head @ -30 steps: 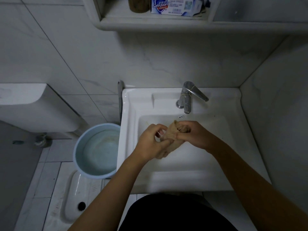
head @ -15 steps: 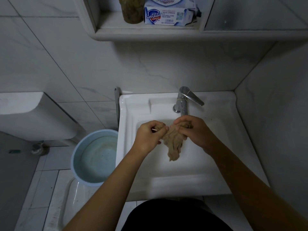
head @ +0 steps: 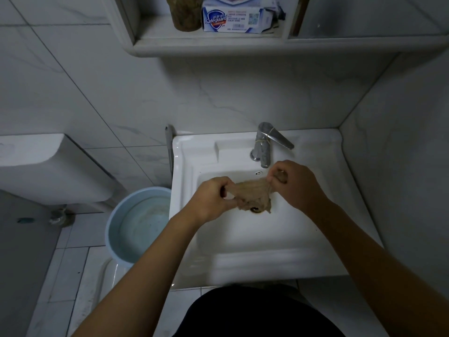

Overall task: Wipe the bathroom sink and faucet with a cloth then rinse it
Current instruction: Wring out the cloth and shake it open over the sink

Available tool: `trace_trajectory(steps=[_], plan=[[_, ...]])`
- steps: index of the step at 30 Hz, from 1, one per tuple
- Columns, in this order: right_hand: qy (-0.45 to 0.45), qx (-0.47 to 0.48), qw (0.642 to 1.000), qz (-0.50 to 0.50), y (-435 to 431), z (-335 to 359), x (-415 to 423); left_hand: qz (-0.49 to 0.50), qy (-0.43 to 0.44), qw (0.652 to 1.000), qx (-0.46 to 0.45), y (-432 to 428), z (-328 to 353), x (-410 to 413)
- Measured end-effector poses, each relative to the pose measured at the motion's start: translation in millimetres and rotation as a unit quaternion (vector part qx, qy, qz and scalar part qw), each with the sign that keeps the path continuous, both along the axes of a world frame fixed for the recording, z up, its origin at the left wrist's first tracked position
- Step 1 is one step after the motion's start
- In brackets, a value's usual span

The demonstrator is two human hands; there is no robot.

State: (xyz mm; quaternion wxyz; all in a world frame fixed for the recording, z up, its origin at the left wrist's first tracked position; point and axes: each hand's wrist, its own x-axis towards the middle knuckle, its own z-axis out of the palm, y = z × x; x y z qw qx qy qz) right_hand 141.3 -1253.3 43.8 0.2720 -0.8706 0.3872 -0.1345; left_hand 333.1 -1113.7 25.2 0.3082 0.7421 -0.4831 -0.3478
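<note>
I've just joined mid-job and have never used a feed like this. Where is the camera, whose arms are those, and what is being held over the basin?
There is no machine here. These are a person's two bare arms, seen from one wide-angle camera worn on their head, looking forward and down. The left hand and the right hand each pinch one end of a tan cloth. It is stretched between them above the white sink, with its lower edge hanging over the drain. The faucet stands at the back of the sink, and I can see no water stream. A blue bucket sits on the floor to the left, and a soap box is on the shelf above.
</note>
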Motion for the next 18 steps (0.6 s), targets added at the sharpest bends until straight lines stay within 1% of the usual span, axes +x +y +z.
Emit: trace_trajectory(steps=[1,2,4,6,9,10,11,12,14,15,16,17,18], plan=[[0.006,-0.002,1.0,0.011,-4.8,2.1,-2.3,0.004,-0.051,0.999,-0.012,-1.5,-0.7,3.6],[0.015,0.001,0.999,0.029,-9.4,2.9,-5.1,0.02,-0.071,0.997,-0.026,-3.0,-0.1,6.5],[0.047,0.011,0.996,0.07,-15.7,1.2,-10.9,0.065,-0.05,0.995,-0.055,-6.9,4.4,8.7],[0.08,0.008,0.992,0.1,-19.2,-1.8,-14.6,0.098,-0.003,0.992,-0.073,-11.3,11.9,8.8],[0.093,0.013,0.992,0.082,-22.6,5.0,-14.9,0.115,0.123,0.983,-0.074,-15.0,25.6,3.7],[0.099,0.02,0.992,0.073,-23.7,9.5,-13.9,0.127,0.164,0.975,-0.08,-15.4,29.5,1.4],[0.099,0.035,0.992,0.07,-25.2,14.7,-13.0,0.141,0.188,0.968,-0.089,-16.6,32.7,-0.2],[0.085,0.069,0.992,0.068,-26.9,19.7,-12.2,0.153,0.198,0.963,-0.097,-18.2,36.1,-2.0],[0.022,0.172,0.983,0.06,-26.1,29.0,-8.7,0.152,0.176,0.966,-0.109,-22.0,38.9,-4.1],[-0.007,0.21,0.976,0.053,-25.4,32.2,-6.8,0.136,0.14,0.974,-0.116,-23.8,39.1,-5.3],[-0.022,0.225,0.973,0.046,-25.2,32.3,-5.2,0.114,0.089,0.982,-0.119,-25.6,37.7,-6.8],[-0.023,0.216,0.975,0.042,-24.9,31.1,-4.4,0.092,0.029,0.988,-0.118,-27.0,35.4,-8.0],[-0.009,0.185,0.982,0.042,-25.9,27.0,-5.6,0.076,-0.031,0.99,-0.115,-27.5,33.1,-8.7]])
